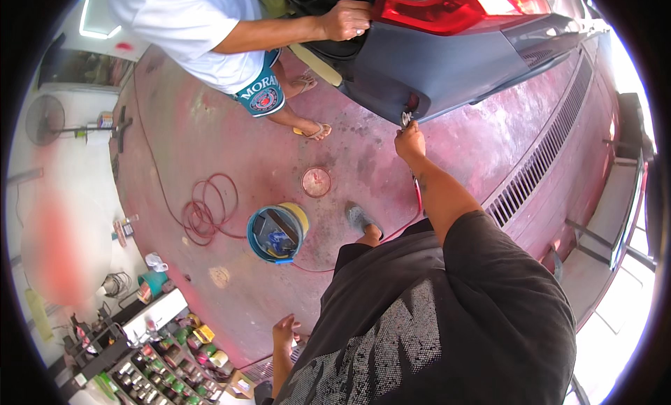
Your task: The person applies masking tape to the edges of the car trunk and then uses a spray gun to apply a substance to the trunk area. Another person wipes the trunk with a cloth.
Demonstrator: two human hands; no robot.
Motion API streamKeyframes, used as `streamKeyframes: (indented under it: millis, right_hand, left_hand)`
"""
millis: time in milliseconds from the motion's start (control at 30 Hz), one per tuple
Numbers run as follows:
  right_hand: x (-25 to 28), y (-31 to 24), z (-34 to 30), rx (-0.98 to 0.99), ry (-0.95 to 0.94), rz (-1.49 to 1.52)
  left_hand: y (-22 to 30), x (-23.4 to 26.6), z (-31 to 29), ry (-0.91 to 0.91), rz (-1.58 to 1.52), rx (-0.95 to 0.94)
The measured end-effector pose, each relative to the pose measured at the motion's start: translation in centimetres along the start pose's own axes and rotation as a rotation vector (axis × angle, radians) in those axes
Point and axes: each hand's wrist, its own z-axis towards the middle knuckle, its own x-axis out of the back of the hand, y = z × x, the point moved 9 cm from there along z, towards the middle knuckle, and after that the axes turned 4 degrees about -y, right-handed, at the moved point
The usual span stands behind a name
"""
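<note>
My right hand [410, 142] is stretched forward, its fingers closed around a small silvery metal tool [407, 118]. A red hose [418, 192] runs up behind that forearm, and its joint with the tool is hidden. The tool's tip points at the small dark red reflector [414, 102] low on the grey car bumper [440, 69]; I cannot tell whether they touch. Above the bumper sits a red tail light [454, 5]. Down at my left side hangs my left hand [285, 332], empty, with fingers loosely bent and apart.
Another person in a white shirt [189, 34] stands at the car, one hand [347, 20] by the tail light. On the stained floor are a blue bucket [256, 248], a round lid [316, 182], and a coiled hose [203, 213]. A floor grate [538, 153] runs right; shelved cans [164, 370] stand lower left.
</note>
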Motion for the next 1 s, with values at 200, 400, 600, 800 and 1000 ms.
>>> streamKeyframes:
  millis: [200,400,600,800,1000]
  right_hand:
    - [3.0,-3.4,-3.0,-0.031,0.041,-0.099]
    - [6.0,-9.6,-7.1,0.081,0.156,-0.018]
    - [4.4,-8.1,-7.1,-0.001,0.094,-0.06]
    - [2.8,-5.5,-4.8,-0.055,-0.012,-0.119]
    - [0.1,-3.0,-2.2,-0.036,-0.017,-0.117]
  left_hand:
    - [-11.5,0.4,5.1,-0.192,0.118,-0.305]
    - [-13.7,1.4,8.6,-0.168,0.044,-0.211]
    - [-5.9,3.9,8.3,-0.032,-0.082,-0.122]
    - [-1.8,3.8,6.3,0.027,-0.239,-0.007]
    - [-5.8,0.7,5.4,-0.005,-0.234,0.134]
